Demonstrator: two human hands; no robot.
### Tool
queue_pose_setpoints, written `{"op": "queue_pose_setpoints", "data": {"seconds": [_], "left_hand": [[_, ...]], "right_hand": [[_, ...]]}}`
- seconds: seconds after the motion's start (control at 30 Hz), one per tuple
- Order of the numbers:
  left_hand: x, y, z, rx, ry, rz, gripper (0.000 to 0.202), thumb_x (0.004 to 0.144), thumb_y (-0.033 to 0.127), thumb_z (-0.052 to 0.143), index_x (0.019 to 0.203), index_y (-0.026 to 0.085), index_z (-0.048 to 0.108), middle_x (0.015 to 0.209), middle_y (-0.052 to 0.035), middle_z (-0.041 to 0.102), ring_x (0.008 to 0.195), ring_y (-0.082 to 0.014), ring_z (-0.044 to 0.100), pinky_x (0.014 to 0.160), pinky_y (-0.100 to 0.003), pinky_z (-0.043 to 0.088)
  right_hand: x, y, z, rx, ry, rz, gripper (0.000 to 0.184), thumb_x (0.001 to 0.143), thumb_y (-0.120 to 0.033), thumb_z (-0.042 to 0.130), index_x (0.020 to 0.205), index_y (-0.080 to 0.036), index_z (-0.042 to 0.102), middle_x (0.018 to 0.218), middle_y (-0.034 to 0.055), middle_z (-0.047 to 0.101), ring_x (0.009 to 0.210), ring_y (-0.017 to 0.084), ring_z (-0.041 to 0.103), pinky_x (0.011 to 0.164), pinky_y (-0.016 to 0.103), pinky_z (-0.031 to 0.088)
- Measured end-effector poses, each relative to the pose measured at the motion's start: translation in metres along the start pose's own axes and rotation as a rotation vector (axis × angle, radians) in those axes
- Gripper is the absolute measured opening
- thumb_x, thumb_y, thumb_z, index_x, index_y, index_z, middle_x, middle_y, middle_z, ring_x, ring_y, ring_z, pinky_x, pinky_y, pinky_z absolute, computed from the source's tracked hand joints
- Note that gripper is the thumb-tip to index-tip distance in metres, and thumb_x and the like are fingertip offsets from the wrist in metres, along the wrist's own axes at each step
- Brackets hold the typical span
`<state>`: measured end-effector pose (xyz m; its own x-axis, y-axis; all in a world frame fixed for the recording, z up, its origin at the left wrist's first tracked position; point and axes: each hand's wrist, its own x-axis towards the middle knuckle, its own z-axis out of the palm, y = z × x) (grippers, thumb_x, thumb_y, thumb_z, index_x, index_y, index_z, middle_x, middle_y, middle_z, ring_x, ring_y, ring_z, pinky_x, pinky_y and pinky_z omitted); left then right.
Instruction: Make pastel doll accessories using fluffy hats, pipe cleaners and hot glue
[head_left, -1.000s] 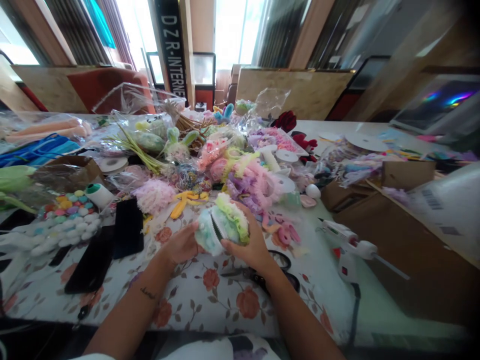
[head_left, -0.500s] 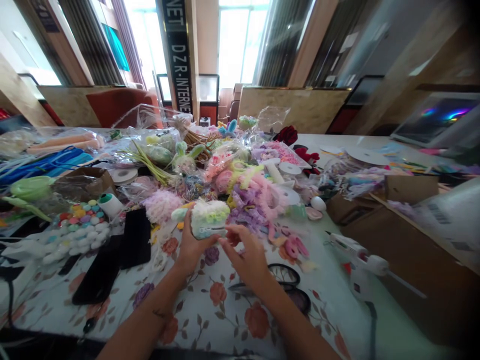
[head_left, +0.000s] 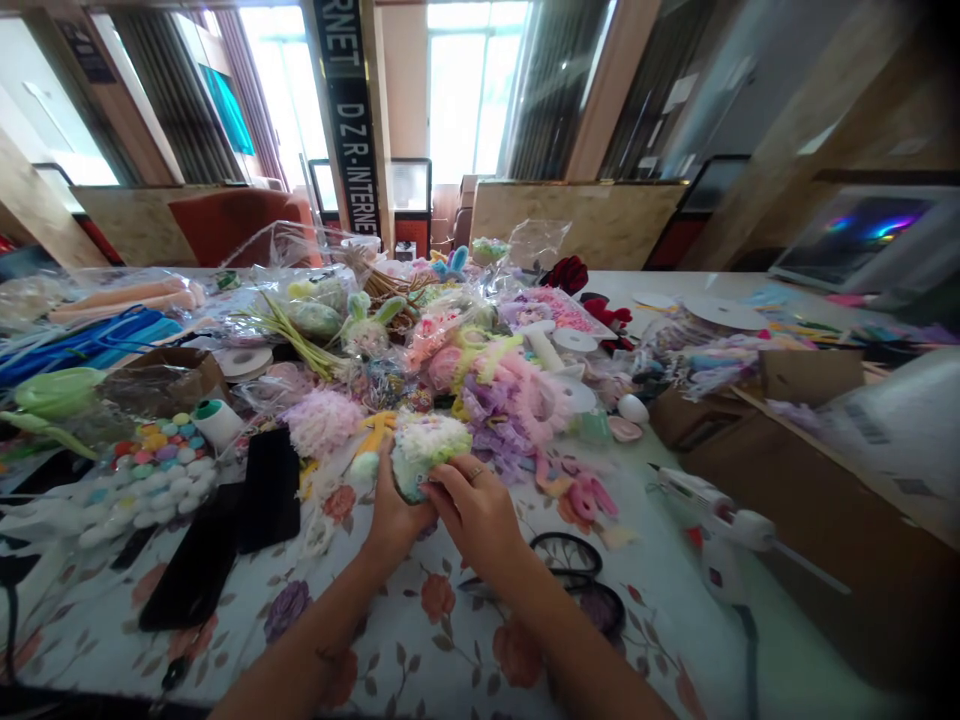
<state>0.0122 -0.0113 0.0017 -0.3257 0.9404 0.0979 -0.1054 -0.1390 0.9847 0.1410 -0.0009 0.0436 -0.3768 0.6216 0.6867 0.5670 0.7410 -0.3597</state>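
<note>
A fluffy craft piece [head_left: 429,440], white on top with pale green and light blue parts, is held up over the flowered tablecloth. My left hand [head_left: 397,510] wraps its left side and underside. The fingers of my right hand [head_left: 480,505] are bent together against its lower right front, hiding that part. Yellow strips [head_left: 377,432] and a mint-green fuzzy end [head_left: 365,464] show just left of the piece; whether they are joined to it I cannot tell. Below my right forearm lie black-handled scissors [head_left: 574,552], partly covered.
Pink and purple frilly trims [head_left: 495,405] heap up behind my hands. On the left are two dark phone-like slabs [head_left: 268,490] and white pom-poms [head_left: 169,490]. A white glue gun [head_left: 720,520] and an open cardboard box [head_left: 810,520] stand to the right.
The fluffy piece has turned and tilted in my left hand. My right hand has moved up and in, its fingers now pressed on the piece's front. The view has shifted slightly.
</note>
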Motion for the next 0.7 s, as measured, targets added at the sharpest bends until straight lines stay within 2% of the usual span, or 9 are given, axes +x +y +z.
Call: {"op": "queue_pose_setpoints", "data": {"seconds": [0.1,0.2,0.3,0.43,0.5,0.6,0.7], "left_hand": [[-0.003,0.0,0.001,-0.047,-0.034,-0.023,0.095,0.051,0.018,0.081,0.136,0.026,0.038,0.128,-0.0066,0.055,0.119,-0.0287,0.051,0.098,-0.034,0.043],[-0.004,0.001,0.001,-0.116,-0.108,-0.059,0.094,0.052,0.013,0.077,0.137,0.028,0.04,0.125,-0.0044,0.058,0.115,-0.0264,0.054,0.094,-0.031,0.047],[-0.005,0.002,0.001,-0.203,-0.171,-0.129,0.096,0.055,0.013,0.073,0.142,0.026,0.035,0.126,-0.0061,0.058,0.111,-0.0265,0.057,0.09,-0.032,0.049],[-0.006,0.001,-0.002,-0.327,-0.182,-0.184,0.098,0.058,0.013,0.068,0.145,0.029,0.027,0.133,-0.0051,0.054,0.123,-0.0254,0.049,0.098,-0.032,0.044],[-0.007,0.001,-0.002,-0.371,-0.189,-0.2,0.092,0.059,0.013,0.064,0.144,0.028,0.03,0.13,-0.0046,0.056,0.125,-0.0244,0.047,0.1,-0.032,0.043],[-0.009,0.004,-0.002,-0.418,-0.214,-0.213,0.082,0.058,0.015,0.057,0.138,0.026,0.042,0.118,-0.0043,0.062,0.118,-0.0234,0.052,0.098,-0.033,0.044],[-0.009,0.01,0.0,-0.437,-0.224,-0.237,0.072,0.06,0.022,0.058,0.131,0.027,0.05,0.107,-0.0037,0.066,0.111,-0.0238,0.056,0.093,-0.035,0.047]], "right_hand": [[0.004,0.0,-0.005,0.053,-0.028,0.019,0.005,0.088,-0.025,0.059,0.09,-0.02,0.061,0.08,0.0054,0.061,0.073,0.019,0.06,0.062,0.028,0.049],[0.005,0.0,-0.007,-0.003,-0.046,0.031,0.006,0.085,-0.024,0.064,0.087,-0.021,0.059,0.078,0.0043,0.062,0.069,0.019,0.06,0.059,0.028,0.047],[0.004,-0.001,-0.003,-0.074,-0.019,0.005,0.006,0.089,-0.023,0.057,0.083,-0.021,0.056,0.074,0.0039,0.06,0.068,0.019,0.058,0.058,0.028,0.045],[0.004,-0.003,0.002,-0.169,0.015,-0.042,0.009,0.092,-0.024,0.051,0.084,-0.02,0.055,0.073,0.0053,0.059,0.072,0.022,0.057,0.061,0.03,0.044],[0.006,-0.005,0.001,-0.186,-0.031,-0.035,0.006,0.091,-0.024,0.054,0.086,-0.02,0.055,0.075,0.0057,0.06,0.075,0.023,0.057,0.062,0.031,0.044],[0.009,-0.007,-0.001,-0.186,-0.106,-0.003,0.007,0.089,-0.025,0.057,0.084,-0.021,0.054,0.077,0.0052,0.061,0.076,0.022,0.057,0.061,0.03,0.044],[0.009,-0.007,0.001,-0.197,-0.06,-0.024,0.012,0.092,-0.027,0.053,0.083,-0.02,0.054,0.075,0.0052,0.06,0.074,0.022,0.056,0.061,0.031,0.043]]}}
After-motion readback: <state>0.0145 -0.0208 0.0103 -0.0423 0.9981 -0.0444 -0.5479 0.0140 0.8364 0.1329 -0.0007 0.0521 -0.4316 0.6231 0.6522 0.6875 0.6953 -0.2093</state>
